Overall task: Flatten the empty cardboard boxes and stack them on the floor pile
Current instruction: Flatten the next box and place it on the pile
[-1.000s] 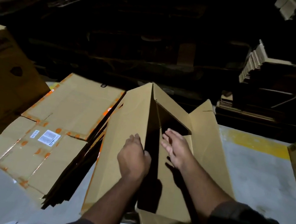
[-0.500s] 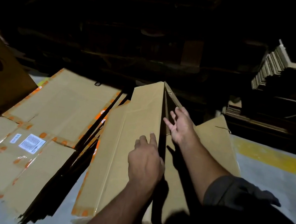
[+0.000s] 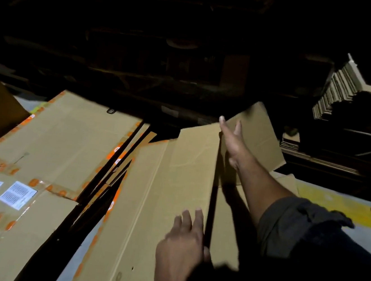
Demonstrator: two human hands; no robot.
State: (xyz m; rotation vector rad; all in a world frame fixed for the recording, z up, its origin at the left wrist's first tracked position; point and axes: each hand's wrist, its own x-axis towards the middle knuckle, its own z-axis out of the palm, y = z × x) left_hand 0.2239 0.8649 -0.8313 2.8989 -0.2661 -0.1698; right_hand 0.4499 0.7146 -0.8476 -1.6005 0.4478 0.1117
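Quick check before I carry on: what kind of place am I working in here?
Probably a warehouse or storeroom. Flattened cardboard boxes are piled on a concrete floor with a yellow painted line, and more cardboard sheets are stacked at the dim right.

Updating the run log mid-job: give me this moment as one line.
phase: flattening | box: nearly flat | left hand: open, pressing near edge | right hand: open, on far flap | floor pile: at left
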